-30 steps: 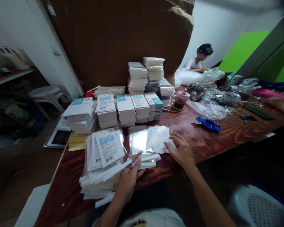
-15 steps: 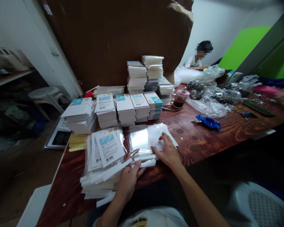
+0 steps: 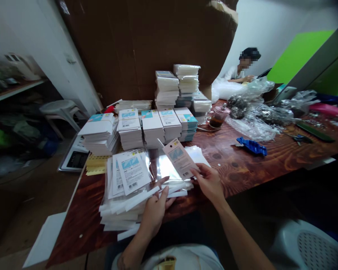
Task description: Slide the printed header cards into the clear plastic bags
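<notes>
My right hand (image 3: 211, 184) pinches a printed packaging card (image 3: 180, 159) by its lower right corner, the card tilted above the bags. My left hand (image 3: 155, 205) grips the near edge of a clear plastic bag (image 3: 165, 167), thumb on top and a finger reaching under the film. The bag lies on a small stack of similar bags with white flap strips (image 3: 178, 194). Loose cards (image 3: 198, 153) lie fanned out just behind my right hand. To the left, bags holding cards (image 3: 132, 172) are piled up, their white strips toward me.
Several stacks of cards (image 3: 153, 131) stand behind the bags, with taller stacks (image 3: 186, 80) further back. A lidded glass mug (image 3: 217, 117), a blue plastic part (image 3: 252, 146) and plastic bags of metal bits (image 3: 256, 116) are on the right. A scale (image 3: 73, 157) sits left; a person (image 3: 235, 73) sits beyond.
My right hand has lifted a card from the fanned pile and brought it up over the clear bag. My left hand stays at the bag's near edge. The view has shifted slightly.
</notes>
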Available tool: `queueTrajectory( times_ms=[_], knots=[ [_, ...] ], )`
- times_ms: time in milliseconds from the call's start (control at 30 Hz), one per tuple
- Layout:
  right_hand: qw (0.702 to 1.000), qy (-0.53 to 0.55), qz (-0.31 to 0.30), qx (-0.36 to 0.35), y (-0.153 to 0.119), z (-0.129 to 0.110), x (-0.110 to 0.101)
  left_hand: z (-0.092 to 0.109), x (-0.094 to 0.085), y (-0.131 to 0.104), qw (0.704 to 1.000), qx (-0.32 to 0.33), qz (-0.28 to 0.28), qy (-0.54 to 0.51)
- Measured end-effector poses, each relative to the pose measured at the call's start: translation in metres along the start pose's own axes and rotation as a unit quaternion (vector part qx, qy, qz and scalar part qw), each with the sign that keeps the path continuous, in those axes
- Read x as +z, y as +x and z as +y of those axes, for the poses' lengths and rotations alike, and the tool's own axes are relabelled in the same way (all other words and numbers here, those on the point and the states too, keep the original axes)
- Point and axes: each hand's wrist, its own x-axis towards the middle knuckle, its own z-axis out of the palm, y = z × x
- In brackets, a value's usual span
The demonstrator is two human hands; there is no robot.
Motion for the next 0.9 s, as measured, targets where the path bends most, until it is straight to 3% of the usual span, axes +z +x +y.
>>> queueTrajectory(
  times_ms=[100, 133, 167, 200, 267, 300, 333, 500, 733, 800, 900],
  knots=[
    [0.986, 0.070, 0.150, -0.034, -0.011, -0.013, -0.023, 0.000, 0.000, 0.000, 1.000, -0.003, 0.007, 0.004],
    [0.983, 0.118, 0.143, -0.013, -0.014, -0.017, -0.032, 0.000, 0.000, 0.000, 1.000, -0.002, 0.011, 0.009],
    [0.983, 0.161, 0.083, 0.038, -0.018, -0.019, -0.039, 0.001, -0.001, 0.000, 1.000, -0.001, 0.015, 0.014],
    [0.975, 0.187, -0.027, 0.115, -0.022, -0.019, -0.046, 0.001, -0.001, -0.001, 1.000, -0.002, 0.014, 0.023],
    [0.918, 0.178, -0.240, 0.260, -0.029, -0.015, -0.055, 0.002, -0.004, -0.001, 0.999, -0.003, -0.005, 0.051],
    [0.892, 0.164, -0.293, 0.304, -0.033, -0.011, -0.056, 0.001, -0.005, -0.001, 0.998, 0.001, -0.018, 0.065],
    [0.881, 0.154, -0.309, 0.325, -0.035, -0.006, -0.057, 0.001, -0.006, -0.001, 0.997, 0.007, -0.027, 0.073],
    [0.912, 0.187, -0.189, 0.312, -0.037, 0.013, -0.045, -0.004, -0.003, 0.002, 1.000, 0.000, -0.001, 0.019],
    [0.922, 0.255, -0.048, 0.288, -0.039, 0.006, -0.027, -0.001, -0.001, 0.000, 0.999, 0.013, -0.005, 0.047],
    [0.925, 0.271, -0.054, 0.261, -0.041, 0.003, -0.029, -0.001, -0.002, -0.001, 0.999, 0.016, 0.000, 0.051],
    [0.895, 0.304, -0.152, 0.289, -0.044, 0.001, -0.039, -0.001, -0.003, -0.001, 0.999, 0.004, 0.004, 0.054]
  ],
)
